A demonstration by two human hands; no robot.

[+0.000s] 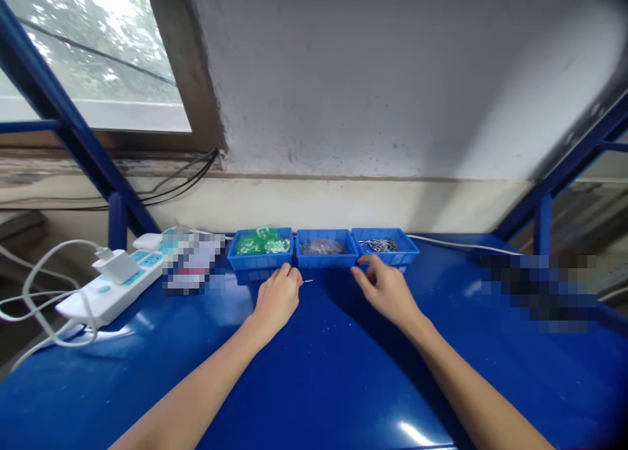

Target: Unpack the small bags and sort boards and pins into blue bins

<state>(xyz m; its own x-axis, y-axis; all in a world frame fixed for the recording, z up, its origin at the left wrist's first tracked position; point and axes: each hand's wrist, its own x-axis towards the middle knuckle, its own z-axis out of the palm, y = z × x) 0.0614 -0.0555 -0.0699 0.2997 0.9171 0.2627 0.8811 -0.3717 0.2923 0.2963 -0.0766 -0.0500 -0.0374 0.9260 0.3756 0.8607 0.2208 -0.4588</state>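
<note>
My left hand (pixel 279 295) is closed just in front of the left bin, fingertips together. A thin silvery metal pin (pixel 308 280) sticks out to the right from its fingertips; its other end is hidden. My right hand (pixel 385 286) hovers by the front of the right blue bin (pixel 405 259), with thumb and index finger apart and no object visible between them. Several slim metal pins (pixel 380 245) lie in that bin. The middle blue bin (pixel 326 261) holds brownish small pieces in clear plastic (pixel 324 246). Green-and-white pieces in plastic (pixel 262 242) fill the left blue bin (pixel 260 262).
A white power strip (pixel 105 299) with a plugged-in charger (pixel 116 267) and loose cables is on the left of the blue table (pixel 314 384). Beside it lies a blurred, phone-like object (pixel 193 263). A pixelated dark thing (pixel 540 293) sits far right. Blue frame posts flank the table.
</note>
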